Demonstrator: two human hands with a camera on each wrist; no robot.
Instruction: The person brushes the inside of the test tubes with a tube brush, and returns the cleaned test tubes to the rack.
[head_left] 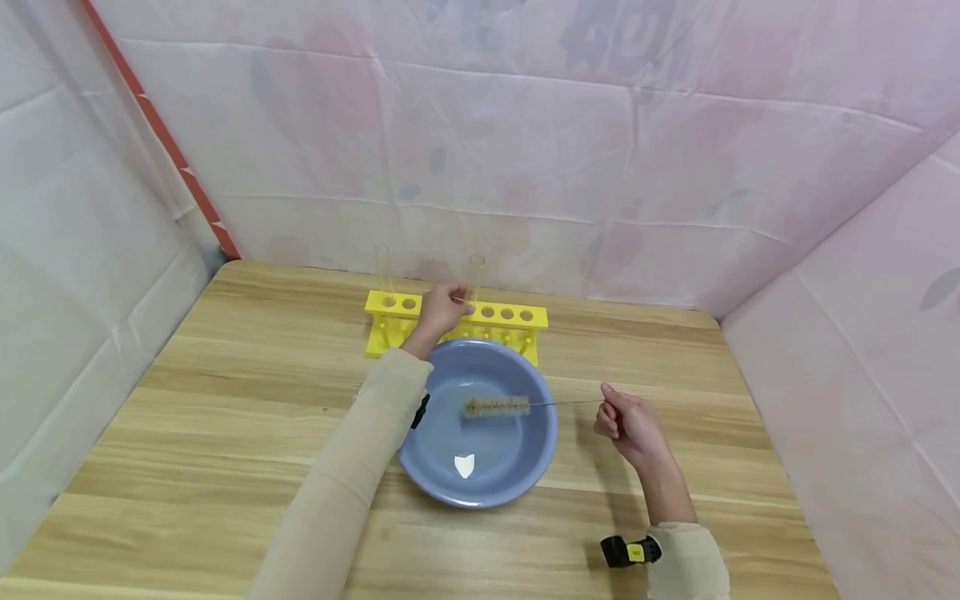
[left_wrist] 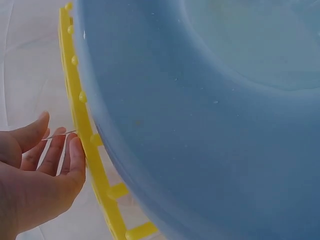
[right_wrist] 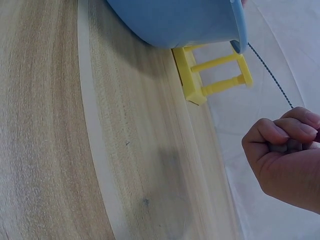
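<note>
My left hand (head_left: pixel 441 310) is at the yellow test tube rack (head_left: pixel 536 315), its thumb and fingers close about the lower part of a clear glass test tube (head_left: pixel 476 275) that stands up there. In the left wrist view a thin glassy line runs between the parted fingers (left_wrist: pixel 75 152) and thumb; I cannot tell whether they grip the tube. My right hand (head_left: pixel 632 425) pinches the thin twisted wire handle (right_wrist: pixel 272 77) of a test tube brush. The brush's pale bristle head (head_left: pixel 497 407) is over the blue basin (head_left: pixel 480 492), which has water in it.
Another clear test tube (head_left: pixel 385 271) stands at the rack's left end. The basin sits in front of the rack and overlaps it in the head view. A wood-grain table (head_left: pixel 247 400) carries everything; pale printed sheeting (head_left: pixel 510 150) rises behind it and at both sides.
</note>
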